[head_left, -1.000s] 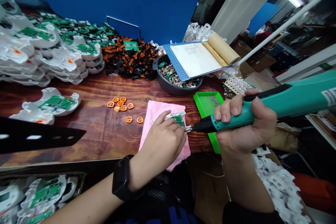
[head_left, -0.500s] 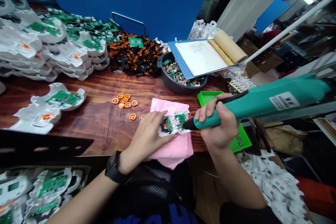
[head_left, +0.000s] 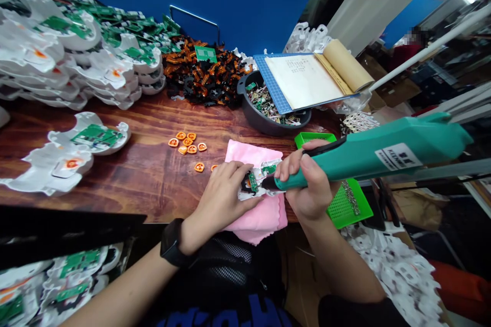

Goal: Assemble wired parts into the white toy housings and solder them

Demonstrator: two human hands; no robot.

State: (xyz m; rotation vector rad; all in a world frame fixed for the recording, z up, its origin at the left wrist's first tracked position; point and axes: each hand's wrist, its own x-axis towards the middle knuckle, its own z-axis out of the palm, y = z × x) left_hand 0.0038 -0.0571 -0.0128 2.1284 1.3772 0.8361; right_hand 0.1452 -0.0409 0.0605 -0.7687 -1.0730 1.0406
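My left hand [head_left: 223, 195] presses down on a small white plastic part with a green circuit board [head_left: 256, 184], which lies on a pink cloth [head_left: 251, 156] at the table's front edge. My right hand [head_left: 312, 184] grips a teal electric screwdriver [head_left: 379, 150]. Its dark tip touches the board's right side, just beside my left fingers. A black watch sits on my left wrist.
A green tray [head_left: 347, 204] with small screws lies right of the cloth. Orange buttons [head_left: 187, 144] are scattered to the left. Behind are a dark bowl of parts [head_left: 268, 122], an open notebook [head_left: 307, 79], stacked white shells with boards [head_left: 76, 61] and black-orange pieces [head_left: 203, 74].
The screwdriver has swung left from beside the green tray onto the board. My left hand shifted back, uncovering the part it was cupping.
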